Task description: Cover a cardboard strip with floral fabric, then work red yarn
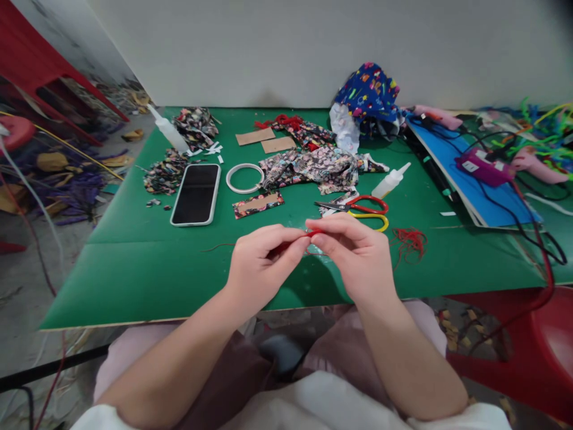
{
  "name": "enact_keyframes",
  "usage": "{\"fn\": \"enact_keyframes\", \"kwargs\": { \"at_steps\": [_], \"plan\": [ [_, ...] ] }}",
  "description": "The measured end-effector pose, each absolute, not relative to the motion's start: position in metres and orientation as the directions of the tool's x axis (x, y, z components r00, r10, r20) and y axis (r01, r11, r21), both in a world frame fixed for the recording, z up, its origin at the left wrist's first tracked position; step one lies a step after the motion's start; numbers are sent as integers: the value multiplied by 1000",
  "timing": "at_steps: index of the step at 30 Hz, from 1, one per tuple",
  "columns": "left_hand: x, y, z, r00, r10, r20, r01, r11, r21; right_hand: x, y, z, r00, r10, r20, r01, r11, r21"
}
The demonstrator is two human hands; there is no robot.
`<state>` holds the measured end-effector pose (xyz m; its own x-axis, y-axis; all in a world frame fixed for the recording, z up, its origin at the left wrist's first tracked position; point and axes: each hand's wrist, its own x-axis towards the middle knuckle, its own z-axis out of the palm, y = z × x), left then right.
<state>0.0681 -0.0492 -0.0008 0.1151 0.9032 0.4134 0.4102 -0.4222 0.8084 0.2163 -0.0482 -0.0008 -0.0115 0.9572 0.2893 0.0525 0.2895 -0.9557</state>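
Observation:
Both hands meet over the front middle of the green table [147, 263]. My left hand [264, 263] pinches a small red cord piece [315, 233], which my right hand [353, 251] grips from the other side. Much of the piece is hidden by my fingers. A thin red thread [219, 246] trails leftward from my left hand. Just beyond my right hand lie scissors [367, 210] with red and yellow handles. A tangle of red threads [410, 243] rests to its right. A floral strip with a brown centre [258, 205] lies flat beyond my left hand.
A phone [196, 194], a white ring [245, 178], floral fabric [320, 167] and brown cards [264, 140] lie farther back. Glue bottles [391, 181] stand or lean on both sides. At right are a blue folder [474, 173], a purple device [484, 168] and cables.

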Motion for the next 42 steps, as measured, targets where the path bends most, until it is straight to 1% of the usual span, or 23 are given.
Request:
{"fn": "enact_keyframes", "kwargs": {
  "at_steps": [3, 5, 11, 19, 22, 25, 27, 29, 33, 37, 42],
  "plan": [
    [68, -50, -3, 62, 939, 338, 351, -337, 874, 216, -48, -2, -15, 975, 220, -23, 219, -975],
    [69, -50, -4, 59, 945, 321, 325, -322, 889, 215, -49, -2, -13, 979, 204, -53, 203, -978],
    [70, -49, -4, 68, 943, 324, 313, -329, 891, 211, -51, 0, 43, 974, 223, -71, 226, -972],
    [73, -50, -1, 34, 977, 212, 251, -214, 944, 209, -53, 0, 64, 970, 236, -105, 242, -965],
    [73, -50, 0, 30, 976, 215, 238, -216, 947, 210, -52, 0, 52, 973, 227, -148, 232, -961],
    [71, -49, 0, 46, 967, 251, 242, -254, 936, 214, -49, -1, 56, 976, 210, -185, 217, -958],
    [70, -48, 0, 73, 957, 280, 240, -289, 927, 218, -46, -1, 36, 980, 194, -173, 198, -965],
    [69, -48, 1, 113, 947, 300, 235, -319, 918, 224, -43, 0, -20, 985, 172, -132, 168, -977],
    [68, -48, 3, 202, 933, 299, 213, -340, 916, 233, -42, 5, -139, 981, 138, -32, 135, -990],
    [67, -48, 5, 248, 937, 246, 178, -293, 939, 239, -43, 10, -196, 969, 153, 37, 163, -986],
    [65, -49, 3, 247, 952, 180, 164, -225, 961, 241, -43, 11, -227, 959, 171, 63, 189, -980]
  ]
}}
